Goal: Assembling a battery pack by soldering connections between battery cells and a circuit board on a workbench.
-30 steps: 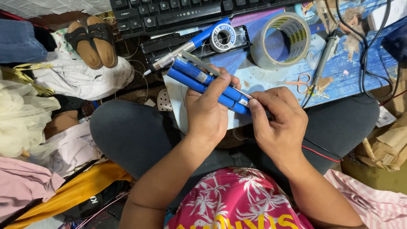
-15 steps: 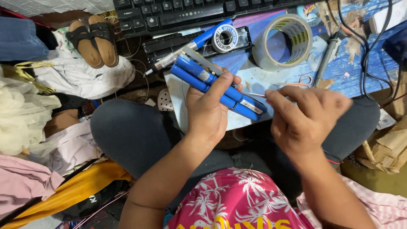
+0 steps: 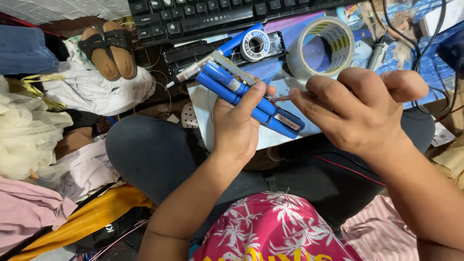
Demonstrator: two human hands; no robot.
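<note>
Blue cylindrical battery cells [image 3: 246, 99], bound side by side into a long pack with grey metal strips across their tops, sit slanted in the left hand [image 3: 239, 128] above the person's lap, the upper end pointing up-left and the lower end down-right. The left fingers [image 3: 251, 96] are wrapped firmly round the middle of the pack, thumb lying along its top. The right hand [image 3: 360, 113] is just beside the pack's lower end, its fingers curled together and pinched on something thin and reddish that reaches toward the pack; what it is cannot be told.

Nearest the camera are a pink shirt with a white palm pattern [image 3: 275, 227] and dark grey trousers [image 3: 159, 154] across the crossed legs. A thin red wire [image 3: 343, 166] runs over the right thigh. Free room is tight: folded pink and yellow cloths [image 3: 72, 212] crowd the left side, and a pink striped cloth [image 3: 382, 227] lies at the right.

Under the hands a white sheet [image 3: 208, 113] lies at the near edge of the low counter [image 3: 425, 63], which has a blue patterned cover. Beyond it are a blue and silver pen-shaped tool [image 3: 212, 60], a small spool of solder wire [image 3: 256, 44] and a wide roll of clear packing tape [image 3: 321, 46], its core holding nothing. A black keyboard [image 3: 217, 14] runs along the far edge, with black cables [image 3: 425, 29] looping at the right. On the floor to the far left stand brown sandals with black straps [image 3: 108, 46] beside crumpled white cloth [image 3: 96, 92].
</note>
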